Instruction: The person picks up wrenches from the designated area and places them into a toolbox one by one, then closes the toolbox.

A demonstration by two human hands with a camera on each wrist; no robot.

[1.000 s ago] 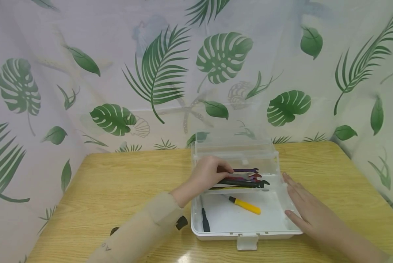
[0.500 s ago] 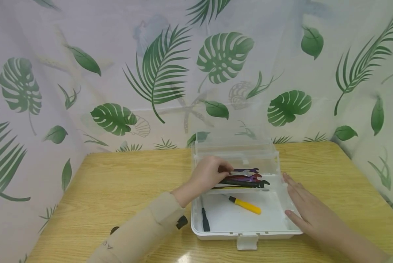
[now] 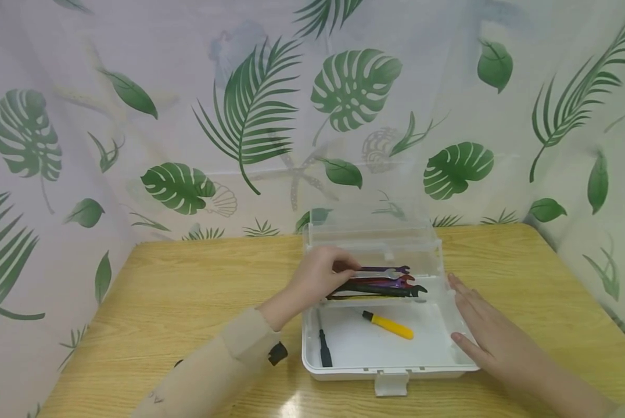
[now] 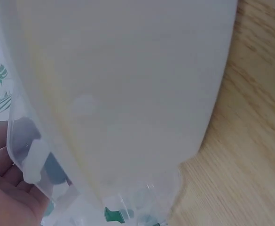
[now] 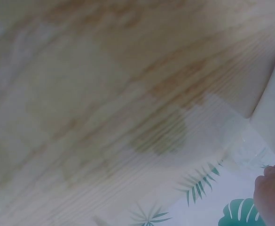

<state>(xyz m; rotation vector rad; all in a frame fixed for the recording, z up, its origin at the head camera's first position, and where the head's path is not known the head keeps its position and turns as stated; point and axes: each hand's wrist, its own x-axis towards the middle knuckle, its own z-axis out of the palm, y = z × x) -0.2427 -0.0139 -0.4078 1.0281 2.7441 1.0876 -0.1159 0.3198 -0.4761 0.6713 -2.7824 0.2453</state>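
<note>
Two hands at the box (image 3: 367, 353): the left hand (image 3: 319, 274) has eased back a touch.

From where I stand, it has slid slightly toward nine o'clock over the last half-second, baring more of the silver wrench (image 3: 390, 273); my guess is that the wrench is being let go rather than lifted, so it seems settled. It lies with other wrenches (image 3: 385, 290) in the tray (image 3: 434, 284), at twelve o'clock in the box. The left fingers are bent, thumb and fingertips close together near the wrench's nine-o'clock end; I can't tell whether they pinch it. The right hand (image 3: 492, 334) has its fingers extended against the box's three-o'clock wall, gripping nothing. Toward six o'clock from the tray lies a yellow tool (image 3: 392, 326), with a black screwdriver (image 3: 325, 350) at eight o'clock.
</note>
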